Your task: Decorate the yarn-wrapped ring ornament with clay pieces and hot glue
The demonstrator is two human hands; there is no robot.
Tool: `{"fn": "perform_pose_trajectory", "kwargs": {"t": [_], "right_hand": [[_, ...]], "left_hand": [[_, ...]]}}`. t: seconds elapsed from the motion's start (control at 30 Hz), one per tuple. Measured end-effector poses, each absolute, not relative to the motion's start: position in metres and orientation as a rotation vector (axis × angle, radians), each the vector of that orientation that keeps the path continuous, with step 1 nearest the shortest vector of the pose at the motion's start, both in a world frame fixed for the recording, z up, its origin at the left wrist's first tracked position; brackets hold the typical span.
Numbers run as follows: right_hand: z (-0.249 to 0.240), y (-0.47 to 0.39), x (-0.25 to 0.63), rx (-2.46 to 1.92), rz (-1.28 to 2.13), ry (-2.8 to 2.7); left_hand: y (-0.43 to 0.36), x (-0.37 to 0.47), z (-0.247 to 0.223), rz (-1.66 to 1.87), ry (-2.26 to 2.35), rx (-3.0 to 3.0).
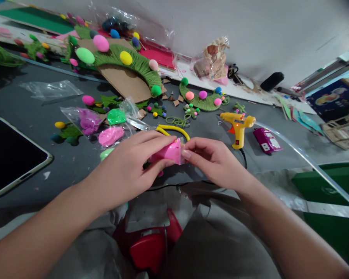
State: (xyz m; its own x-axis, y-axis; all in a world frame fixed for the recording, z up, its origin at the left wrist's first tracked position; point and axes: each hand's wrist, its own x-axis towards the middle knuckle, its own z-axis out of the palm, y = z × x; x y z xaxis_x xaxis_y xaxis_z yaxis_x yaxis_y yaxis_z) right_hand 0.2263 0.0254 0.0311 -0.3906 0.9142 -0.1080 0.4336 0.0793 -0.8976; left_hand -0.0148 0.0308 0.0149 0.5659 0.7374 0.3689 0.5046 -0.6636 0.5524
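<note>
A small clear bag of pink clay is between my hands at the table's front edge. My left hand wraps its fingers and thumb round the pink part. At the bag's right end, my right hand pinches the clear plastic between thumb and forefinger. Just behind lie scissors with yellow handles, partly hidden by my left hand. To the left are bags of pink clay, green clay and purple clay.
A yellow glue gun stands right of my hands, beside a purple power socket. Green wrapped arcs with coloured balls lie at the back. A tablet is at the left. A green bin stands at the right.
</note>
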Motion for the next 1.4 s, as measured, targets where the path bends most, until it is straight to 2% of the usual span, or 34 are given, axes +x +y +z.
{"fn": "perform_pose_trajectory", "kwargs": {"t": [0.83,1.03,1.23,1.4], "right_hand": [[0.034,0.021,0.224,-1.254,1.356,-1.687],[0.034,0.018,0.220,-1.271,1.150,-1.658],[0.033,0.013,0.216,-1.201,0.824,-1.928],[0.036,0.009,0.214,-1.166,0.740,-2.073]], "left_hand": [[0.032,-0.009,0.011,0.863,0.942,2.345],[0.020,-0.001,0.026,1.117,1.189,2.244],[0.016,0.007,0.026,0.883,1.095,2.024],[0.019,0.008,0.027,0.822,1.053,1.864]]}}
